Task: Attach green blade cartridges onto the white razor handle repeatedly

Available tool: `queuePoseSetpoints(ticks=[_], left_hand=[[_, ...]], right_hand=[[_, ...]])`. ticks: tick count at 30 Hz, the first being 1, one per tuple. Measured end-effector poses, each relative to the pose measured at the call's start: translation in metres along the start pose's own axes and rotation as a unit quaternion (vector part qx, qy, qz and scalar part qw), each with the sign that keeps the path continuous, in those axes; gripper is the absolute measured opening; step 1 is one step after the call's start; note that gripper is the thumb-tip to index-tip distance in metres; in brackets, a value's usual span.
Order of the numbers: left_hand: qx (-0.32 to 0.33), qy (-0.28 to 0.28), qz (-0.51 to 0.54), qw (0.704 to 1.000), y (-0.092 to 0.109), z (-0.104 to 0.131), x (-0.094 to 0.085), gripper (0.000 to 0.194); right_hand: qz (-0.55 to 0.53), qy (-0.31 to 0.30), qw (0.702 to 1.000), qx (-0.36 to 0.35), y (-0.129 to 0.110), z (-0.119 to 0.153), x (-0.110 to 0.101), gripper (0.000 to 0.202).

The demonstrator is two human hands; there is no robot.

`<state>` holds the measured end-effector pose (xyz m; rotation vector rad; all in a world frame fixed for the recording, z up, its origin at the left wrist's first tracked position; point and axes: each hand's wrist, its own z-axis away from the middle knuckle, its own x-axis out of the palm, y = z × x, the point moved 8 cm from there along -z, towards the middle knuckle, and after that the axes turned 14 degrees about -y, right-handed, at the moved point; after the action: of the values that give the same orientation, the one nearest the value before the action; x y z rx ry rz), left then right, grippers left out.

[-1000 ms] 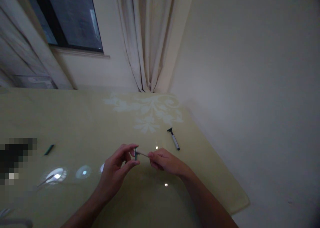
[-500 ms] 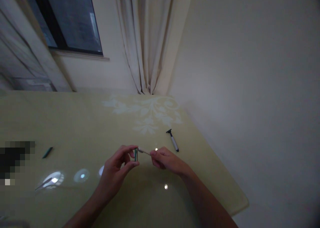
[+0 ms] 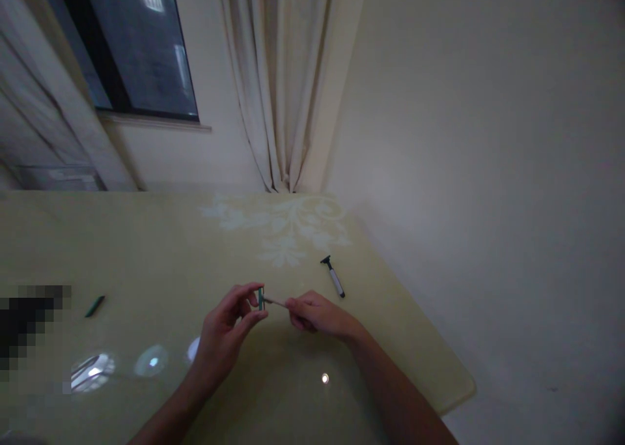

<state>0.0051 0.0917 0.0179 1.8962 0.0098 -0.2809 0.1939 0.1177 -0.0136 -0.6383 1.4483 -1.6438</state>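
Observation:
Between the thumb and fingers of my left hand point(image 3: 227, 321), a small, narrow green piece point(image 3: 260, 299) is held upright by its ends. My right hand point(image 3: 315, 313) is closed on a thin, light stick-like tool point(image 3: 276, 302) that points left. The tool's far end meets the green piece or lies right beside it; its exact kind is too small to make out. Past my right hand lies a razor point(image 3: 334, 278) with a grey handle and a dark head.
A small dark green piece point(image 3: 95, 306) lies on the pale glossy table point(image 3: 146, 249) to the left. A pixelated dark patch covers the far left. The table's right edge runs close to the wall point(image 3: 463, 171). A curtain point(image 3: 280, 93) hangs behind the table.
The tool in my right hand has moved left against the green piece, its tip now nearer the middle rather than the top. The view has shifted slightly.

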Motion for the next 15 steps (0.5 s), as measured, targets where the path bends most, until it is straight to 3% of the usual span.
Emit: queuePoseSetpoints(ticks=[4,9,15], left_hand=[[0.001,0.01,0.003,1.0,0.0,-0.003,-0.001,0.035],[-0.014,0.033,0.012,0.999,-0.003,-0.004,-0.004,0.038],[-0.026,0.025,0.001,0.999,-0.003,-0.006,-0.004,0.041]], right_hand=[[-0.041,0.04,0.998,-0.023,0.001,0.0,-0.008,0.077],[0.018,0.014,1.0,-0.02,0.002,-0.004,-0.005,0.077],[-0.026,0.069,0.997,-0.035,0.002,-0.001,-0.014,0.078]])
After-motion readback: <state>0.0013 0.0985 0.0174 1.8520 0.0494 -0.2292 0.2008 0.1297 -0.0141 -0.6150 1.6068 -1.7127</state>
